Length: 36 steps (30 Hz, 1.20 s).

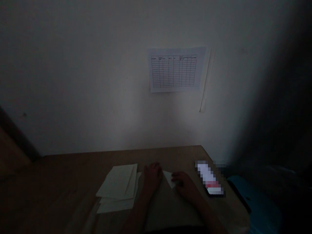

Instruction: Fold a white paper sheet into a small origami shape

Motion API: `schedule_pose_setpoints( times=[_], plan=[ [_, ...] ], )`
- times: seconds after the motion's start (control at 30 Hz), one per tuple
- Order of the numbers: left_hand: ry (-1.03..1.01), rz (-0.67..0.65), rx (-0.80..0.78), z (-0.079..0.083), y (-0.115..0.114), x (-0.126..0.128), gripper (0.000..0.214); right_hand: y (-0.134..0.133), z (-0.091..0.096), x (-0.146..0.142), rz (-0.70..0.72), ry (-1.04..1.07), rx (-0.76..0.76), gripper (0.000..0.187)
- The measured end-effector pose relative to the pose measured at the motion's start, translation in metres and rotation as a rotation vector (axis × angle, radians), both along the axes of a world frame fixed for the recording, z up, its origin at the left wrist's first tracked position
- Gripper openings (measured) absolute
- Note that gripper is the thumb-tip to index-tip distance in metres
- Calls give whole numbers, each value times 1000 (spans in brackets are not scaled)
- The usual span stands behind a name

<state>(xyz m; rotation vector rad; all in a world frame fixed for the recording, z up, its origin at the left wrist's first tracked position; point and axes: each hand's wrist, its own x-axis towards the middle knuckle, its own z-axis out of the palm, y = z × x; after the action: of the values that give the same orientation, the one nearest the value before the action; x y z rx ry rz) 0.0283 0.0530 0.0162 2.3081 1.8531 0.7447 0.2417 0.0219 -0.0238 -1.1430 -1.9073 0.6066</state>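
Observation:
A small white piece of paper, pointed at its lower end, lies on the wooden table between my hands. My left hand rests palm down at the paper's left corner, its fingers spread on the surface. On the other side, my right hand has its fingers curled at the paper's right edge, gripping it. Dim light hides the exact finger contact. To the left of my left forearm is a loose stack of pale paper sheets, with edges out of line.
A phone with a lit, blurred screen lies near the right edge of the table. Behind, a printed table sheet hangs on the wall. A blue object, perhaps a chair, stands beyond the right edge.

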Motion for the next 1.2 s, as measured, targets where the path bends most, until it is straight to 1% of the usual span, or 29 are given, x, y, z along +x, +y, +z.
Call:
schedule_pose_setpoints(
  times=[0.07, 0.2, 0.4, 0.5, 0.67, 0.83, 0.97, 1.07, 1.2],
  plan=[
    [-15, -27, 11, -1, -3, 1, 21, -1, 0, -1, -15, -11, 3, 53],
    [-33, -121, -4, -6, -10, 5, 19, -2, 2, -1, -89, -2, -17, 54],
    [-38, -182, -41, -10, -12, 6, 43, 0, -2, 1, -129, 45, -21, 53],
    [-30, -186, -46, -9, -12, 6, 48, 0, -2, 2, -133, 56, -31, 50],
    [-42, -183, -70, -6, -12, 6, 44, 1, -1, 3, -125, 72, -48, 46],
    [-54, -160, -74, -7, -11, 5, 42, 1, -1, 3, -119, 90, -48, 50],
    [-55, -152, -53, -6, -10, 5, 34, 0, 3, 3, -115, 97, -33, 53],
    [-62, -131, -53, -7, -9, 5, 27, -1, 8, 2, -94, 113, -21, 55],
    [-58, -109, -49, -10, -7, 4, 21, -2, 11, 2, -39, 142, -31, 50]
  ],
)
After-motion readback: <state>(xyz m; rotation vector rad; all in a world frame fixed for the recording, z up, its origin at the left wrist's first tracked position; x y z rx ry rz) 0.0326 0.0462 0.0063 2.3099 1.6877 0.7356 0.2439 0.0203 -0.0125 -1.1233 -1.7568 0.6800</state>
